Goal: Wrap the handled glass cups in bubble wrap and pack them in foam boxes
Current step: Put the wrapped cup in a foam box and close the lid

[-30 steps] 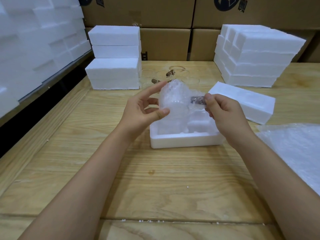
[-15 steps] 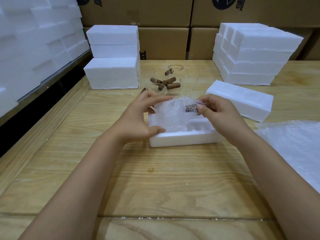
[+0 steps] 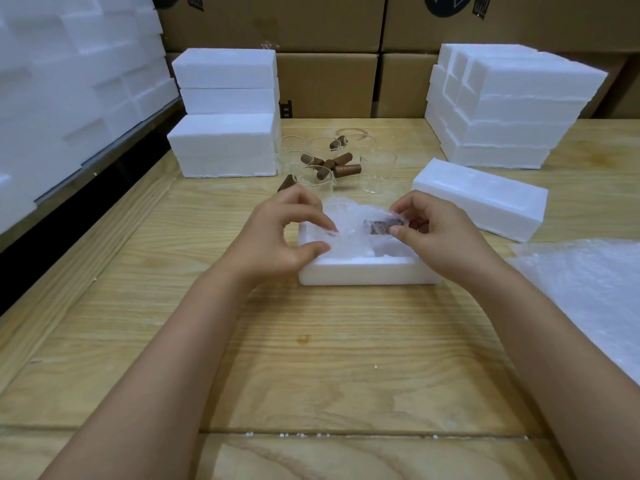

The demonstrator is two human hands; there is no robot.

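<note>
A glass cup wrapped in bubble wrap (image 3: 349,225) lies in the open white foam box (image 3: 367,271) at the table's middle, its brown handle (image 3: 382,226) showing through the wrap. My left hand (image 3: 277,237) curls over the wrapped cup's left side, fingertips and thumb on the wrap. My right hand (image 3: 436,230) pinches the wrapped handle end between thumb and fingers. Behind the box stand several bare glass cups with brown handles (image 3: 332,164).
A foam lid (image 3: 481,199) lies right of the box. Foam box stacks stand at back left (image 3: 225,112) and back right (image 3: 509,105). A bubble wrap sheet (image 3: 588,289) covers the table's right edge. Cardboard cartons line the back.
Both hands have lowered the wrapped cup from above the foam box down into it. The bare cups behind are now in view.
</note>
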